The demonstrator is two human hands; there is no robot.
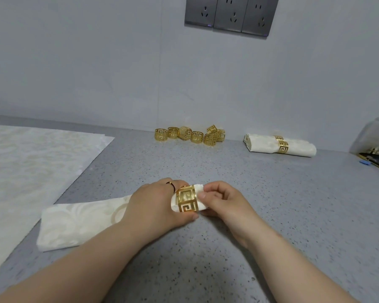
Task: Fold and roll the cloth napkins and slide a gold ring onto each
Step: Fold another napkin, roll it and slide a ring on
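I cannot tell what the clear container [375, 136] holds. On the counter [260, 215], my left hand [155, 204] grips the cream rolled napkin [79, 224]; my right hand [222, 202] pinches its end at the gold ring [187, 199].

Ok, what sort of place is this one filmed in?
Probably an indoor prep counter or workbench: speckled grey countertop against a plain wall, three wall sockets, and spare gold napkin rings at the back.

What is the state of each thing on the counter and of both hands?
rolled napkin: held, lying flat
gold ring: on its right end
left hand: grips the napkin
right hand: pinches its tip
spare rings: loose by wall
finished napkins: rolled, ringed
flat napkins: unfolded
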